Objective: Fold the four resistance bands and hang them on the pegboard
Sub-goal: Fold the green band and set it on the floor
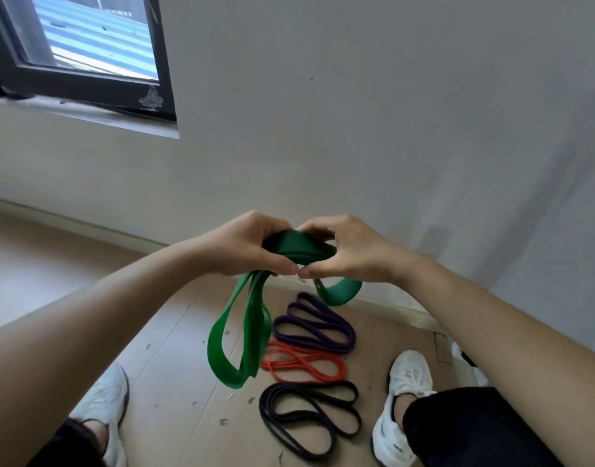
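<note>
Currently, itemised for you:

Green band (pixel 252 332): off the floor, held by both of your hands in front of the wall (pixel 356 129). Your left hand (pixel 252 246) curls its fingers round the gathered top of the band. Your right hand (pixel 343 251) grips the same bundle from the other side, with the two thumbs nearly touching. Long loops hang below your left hand, their long axis near upright and their lower ends pointing down and slightly left. One short loop curls out beneath your right hand.

Purple band (pixel 314 326): coiled on the floor (pixel 174 332), nearest the floor's far edge at the baseboard (pixel 70 219). Its long axis slants from upper left to lower right.

Red band (pixel 303 364): coiled just on your side of the purple one, on the same slant.

Black band (pixel 309 419): coiled nearest you, just beside the red one.

Room: a wide stretch of floor lies between the bands and your left shoe (pixel 104 399). Your right shoe (pixel 404 399) stands close beside the black band. A window (pixel 87 45) sits in the wall's upper left corner.
</note>
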`<action>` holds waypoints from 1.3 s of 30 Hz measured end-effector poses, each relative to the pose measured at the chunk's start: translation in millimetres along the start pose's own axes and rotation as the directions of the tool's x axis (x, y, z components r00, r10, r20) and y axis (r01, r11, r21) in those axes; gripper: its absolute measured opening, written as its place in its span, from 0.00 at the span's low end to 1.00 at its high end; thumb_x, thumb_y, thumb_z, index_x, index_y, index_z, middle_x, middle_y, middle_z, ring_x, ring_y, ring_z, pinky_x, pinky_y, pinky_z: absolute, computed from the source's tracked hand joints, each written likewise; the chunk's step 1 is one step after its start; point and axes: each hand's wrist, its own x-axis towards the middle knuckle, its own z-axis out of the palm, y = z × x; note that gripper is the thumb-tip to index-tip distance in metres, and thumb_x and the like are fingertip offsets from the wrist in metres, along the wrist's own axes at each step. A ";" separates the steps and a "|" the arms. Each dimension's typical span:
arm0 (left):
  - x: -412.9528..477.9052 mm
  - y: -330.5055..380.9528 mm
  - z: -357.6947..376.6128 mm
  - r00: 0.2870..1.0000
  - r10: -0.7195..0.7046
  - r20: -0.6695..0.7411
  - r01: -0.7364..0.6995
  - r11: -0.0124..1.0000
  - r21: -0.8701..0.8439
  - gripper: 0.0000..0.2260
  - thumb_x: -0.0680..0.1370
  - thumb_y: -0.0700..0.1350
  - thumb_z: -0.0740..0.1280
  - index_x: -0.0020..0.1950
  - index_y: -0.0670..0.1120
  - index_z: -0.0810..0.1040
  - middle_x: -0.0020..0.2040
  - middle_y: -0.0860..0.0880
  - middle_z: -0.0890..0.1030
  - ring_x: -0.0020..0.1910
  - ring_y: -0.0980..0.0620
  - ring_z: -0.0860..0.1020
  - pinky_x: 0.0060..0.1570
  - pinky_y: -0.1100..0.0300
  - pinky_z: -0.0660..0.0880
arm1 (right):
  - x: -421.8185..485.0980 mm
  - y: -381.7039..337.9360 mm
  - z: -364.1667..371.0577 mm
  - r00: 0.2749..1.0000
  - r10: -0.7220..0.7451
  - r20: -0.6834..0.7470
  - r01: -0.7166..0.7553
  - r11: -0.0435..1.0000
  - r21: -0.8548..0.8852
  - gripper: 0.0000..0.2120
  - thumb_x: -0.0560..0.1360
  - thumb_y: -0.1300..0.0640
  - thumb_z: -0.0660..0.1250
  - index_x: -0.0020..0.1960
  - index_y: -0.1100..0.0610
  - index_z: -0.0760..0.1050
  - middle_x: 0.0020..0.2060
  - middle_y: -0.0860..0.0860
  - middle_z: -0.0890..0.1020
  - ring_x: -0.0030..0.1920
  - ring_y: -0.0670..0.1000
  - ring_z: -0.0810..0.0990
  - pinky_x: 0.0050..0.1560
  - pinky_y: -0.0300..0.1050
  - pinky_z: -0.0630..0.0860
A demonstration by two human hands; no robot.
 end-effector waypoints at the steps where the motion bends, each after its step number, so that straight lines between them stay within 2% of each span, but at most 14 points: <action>1: -1.4 -0.7 -0.9 1.000 0.005 -0.005 -0.004 1.000 0.012 0.07 0.74 0.42 0.78 0.49 0.46 0.83 0.35 0.52 0.82 0.34 0.56 0.80 0.36 0.63 0.74 | 1.3 -0.4 1.0 1.000 0.001 -0.016 0.000 0.999 0.043 0.20 0.69 0.56 0.81 0.59 0.54 0.81 0.49 0.48 0.86 0.52 0.47 0.85 0.59 0.52 0.80; 3: -3.7 -2.9 -2.1 1.000 0.015 -0.023 -0.014 0.999 0.038 0.07 0.74 0.43 0.78 0.50 0.48 0.83 0.35 0.53 0.83 0.34 0.56 0.80 0.36 0.61 0.74 | 2.3 -1.5 -0.2 0.999 0.001 -0.036 0.002 0.996 0.090 0.17 0.70 0.57 0.80 0.57 0.56 0.83 0.46 0.50 0.87 0.48 0.49 0.86 0.56 0.53 0.81; 5: -4.7 -5.9 -2.9 0.998 0.029 -0.052 -0.025 0.997 0.073 0.09 0.73 0.44 0.78 0.51 0.49 0.84 0.38 0.52 0.84 0.36 0.53 0.82 0.38 0.55 0.78 | 2.7 -4.2 -1.3 0.998 -0.009 -0.056 0.014 0.995 0.097 0.15 0.71 0.57 0.79 0.56 0.55 0.83 0.45 0.49 0.87 0.47 0.49 0.86 0.55 0.51 0.81; 8: -5.3 -8.7 -2.0 0.991 0.047 -0.124 -0.035 0.995 0.094 0.11 0.70 0.46 0.80 0.51 0.50 0.84 0.41 0.49 0.86 0.42 0.47 0.85 0.48 0.43 0.82 | 3.9 -9.4 -3.7 0.996 -0.027 -0.083 0.036 0.992 0.118 0.13 0.71 0.58 0.79 0.55 0.55 0.84 0.43 0.48 0.87 0.42 0.45 0.85 0.47 0.43 0.80; 12: -4.7 -15.2 0.5 0.985 0.001 -0.174 0.014 0.997 0.082 0.12 0.67 0.45 0.81 0.48 0.50 0.84 0.42 0.51 0.87 0.45 0.52 0.86 0.52 0.46 0.82 | 3.5 -11.7 -7.2 0.992 -0.039 -0.120 0.054 0.991 0.120 0.13 0.71 0.61 0.78 0.55 0.56 0.83 0.39 0.44 0.85 0.39 0.41 0.83 0.40 0.33 0.75; 15: -6.6 -17.2 -0.6 0.988 -0.019 -0.151 0.043 0.988 0.152 0.13 0.64 0.54 0.75 0.46 0.53 0.83 0.41 0.54 0.86 0.42 0.55 0.85 0.49 0.46 0.83 | 4.7 -12.3 -5.6 0.994 -0.038 -0.102 0.046 0.996 0.077 0.14 0.71 0.60 0.78 0.55 0.55 0.82 0.41 0.45 0.84 0.40 0.42 0.82 0.38 0.32 0.74; 19: -9.1 -16.8 -6.1 0.990 -0.059 -0.126 0.093 0.955 0.281 0.12 0.64 0.53 0.72 0.46 0.62 0.79 0.36 0.59 0.84 0.39 0.55 0.83 0.47 0.48 0.82 | 6.7 -9.2 -4.6 0.997 -0.023 -0.074 0.025 0.999 0.023 0.13 0.72 0.57 0.78 0.55 0.54 0.82 0.44 0.46 0.84 0.43 0.43 0.82 0.42 0.32 0.73; 21: -8.6 -16.3 -10.3 0.992 -0.064 -0.112 0.093 0.953 0.287 0.10 0.63 0.55 0.72 0.43 0.63 0.79 0.37 0.57 0.84 0.40 0.53 0.83 0.47 0.46 0.82 | 6.8 -8.8 -5.1 0.998 -0.014 -0.063 0.016 0.999 0.031 0.12 0.73 0.57 0.77 0.56 0.54 0.82 0.43 0.46 0.84 0.42 0.43 0.82 0.42 0.33 0.74; 24: -7.5 -15.5 -15.0 0.991 -0.046 -0.128 0.077 0.964 0.255 0.11 0.65 0.56 0.76 0.45 0.59 0.82 0.40 0.54 0.85 0.42 0.53 0.84 0.48 0.48 0.82 | 7.3 -8.2 -7.9 0.998 -0.007 -0.067 0.012 0.996 0.085 0.11 0.73 0.58 0.77 0.55 0.55 0.83 0.41 0.48 0.85 0.41 0.46 0.84 0.40 0.37 0.77; 26: -7.3 -15.9 -13.7 0.991 -0.037 -0.132 0.066 0.974 0.217 0.12 0.67 0.55 0.80 0.47 0.56 0.83 0.40 0.54 0.85 0.42 0.54 0.83 0.47 0.52 0.81 | 6.9 -7.0 -11.2 0.996 -0.009 -0.086 0.021 0.989 0.147 0.11 0.73 0.58 0.77 0.54 0.56 0.83 0.41 0.49 0.86 0.42 0.49 0.85 0.43 0.43 0.81; 29: -7.4 -17.1 -8.2 0.995 -0.042 -0.091 0.053 0.992 0.119 0.15 0.67 0.57 0.79 0.50 0.54 0.84 0.43 0.54 0.86 0.44 0.56 0.84 0.50 0.53 0.82 | 6.3 -6.0 -12.4 0.994 -0.013 -0.104 0.036 0.976 0.217 0.11 0.73 0.58 0.78 0.54 0.56 0.83 0.40 0.48 0.86 0.42 0.49 0.86 0.47 0.46 0.82; 35: -5.6 -18.5 11.5 0.991 -0.036 -0.125 0.034 0.999 -0.022 0.21 0.70 0.49 0.81 0.61 0.52 0.82 0.53 0.55 0.85 0.53 0.59 0.83 0.48 0.65 0.78 | 5.1 -7.7 -10.6 0.982 -0.025 -0.188 0.086 0.942 0.324 0.11 0.73 0.59 0.78 0.54 0.56 0.83 0.43 0.50 0.87 0.45 0.47 0.85 0.48 0.43 0.80; 37: -3.9 -19.8 18.0 0.991 -0.056 -0.120 0.043 0.994 -0.104 0.20 0.71 0.45 0.80 0.61 0.49 0.81 0.55 0.52 0.85 0.56 0.57 0.83 0.54 0.63 0.79 | 4.9 -6.3 -13.2 0.974 -0.031 -0.225 0.114 0.923 0.368 0.11 0.73 0.61 0.77 0.55 0.57 0.83 0.42 0.48 0.86 0.44 0.45 0.84 0.47 0.39 0.78; 39: -2.8 -20.2 21.4 0.989 -0.088 -0.123 0.065 0.981 -0.182 0.15 0.72 0.41 0.79 0.57 0.46 0.82 0.52 0.49 0.86 0.53 0.53 0.85 0.55 0.59 0.80 | 4.0 -3.7 -16.9 0.968 -0.023 -0.251 0.130 0.898 0.420 0.11 0.74 0.62 0.76 0.55 0.60 0.83 0.43 0.49 0.86 0.44 0.46 0.84 0.49 0.40 0.79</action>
